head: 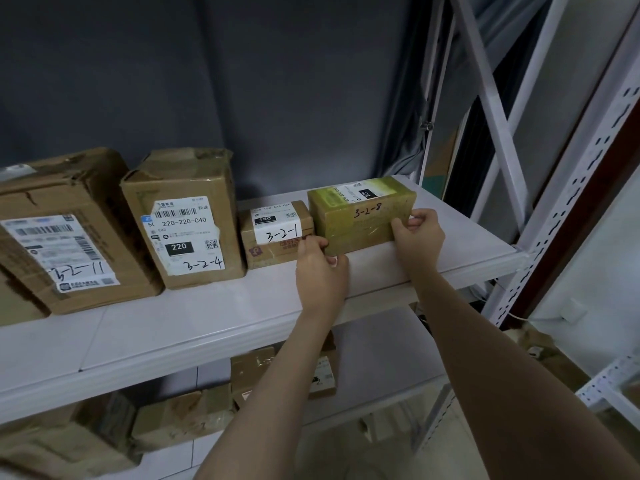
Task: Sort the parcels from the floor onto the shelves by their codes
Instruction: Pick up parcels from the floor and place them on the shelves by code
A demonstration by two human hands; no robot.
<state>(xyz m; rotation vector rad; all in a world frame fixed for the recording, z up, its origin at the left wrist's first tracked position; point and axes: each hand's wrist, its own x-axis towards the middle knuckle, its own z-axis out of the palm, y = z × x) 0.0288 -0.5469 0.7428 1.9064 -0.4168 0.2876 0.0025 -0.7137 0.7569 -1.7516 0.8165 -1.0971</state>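
Observation:
A green-yellow parcel (360,216) marked 3-2-8 sits on the white shelf (214,320), at the right end of a row. My left hand (320,268) grips its lower left corner, thumb on the front face. My right hand (417,237) grips its right end, fingers curled round the edge. To its left stands a small brown parcel (275,233) marked 3-2-1, touching or nearly touching it. Further left are a taller box (185,220) marked 3-2-4 and a large box (62,233) marked 3-2-11.
Below, a lower shelf (391,379) holds several brown parcels (252,372). White perforated uprights (568,216) and diagonal braces (491,98) rise on the right. A dark grey curtain hangs behind. Bare shelf surface lies in front of the boxes.

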